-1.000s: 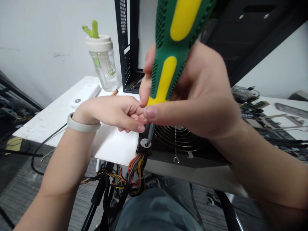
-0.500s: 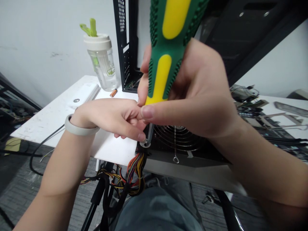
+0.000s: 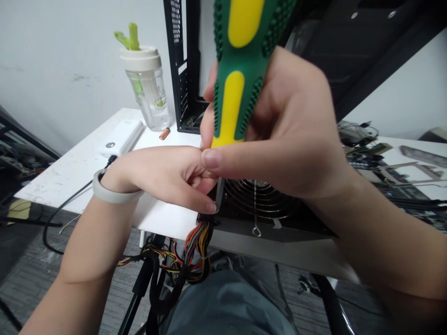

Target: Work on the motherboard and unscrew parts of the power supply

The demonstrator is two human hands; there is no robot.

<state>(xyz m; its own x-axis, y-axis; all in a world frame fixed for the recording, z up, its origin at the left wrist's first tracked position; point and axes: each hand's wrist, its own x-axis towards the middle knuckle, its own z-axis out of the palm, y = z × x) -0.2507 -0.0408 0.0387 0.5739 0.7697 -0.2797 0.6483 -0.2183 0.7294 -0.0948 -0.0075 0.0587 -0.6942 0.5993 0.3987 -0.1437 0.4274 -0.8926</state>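
Note:
My right hand [image 3: 296, 125] is wrapped round a green and yellow screwdriver [image 3: 233, 102], handle up, thumb along its yellow collar. The metal shaft points down at the edge of a black power supply [image 3: 240, 216] with a round wire fan grille [image 3: 268, 200]. My left hand [image 3: 167, 174], a pale band on its wrist, is closed beside the shaft, the thumb tip touching close to its lower end. Whatever those fingers pinch is hidden, and so is the screwdriver's tip. A bundle of coloured wires [image 3: 197, 246] leaves the power supply just below.
A tumbler [image 3: 146, 93], an orange battery [image 3: 164, 134] and a white power bank [image 3: 122, 137] stand on the white table [image 3: 70, 163] at left. An open black computer case [image 3: 183, 83] rises behind. Circuit boards and metal parts [image 3: 412, 174] lie at right.
The screwdriver handle has shifted slightly up and left. My left thumb has moved a little down and right, now covering the small silvery piece seen before at the shaft's end.

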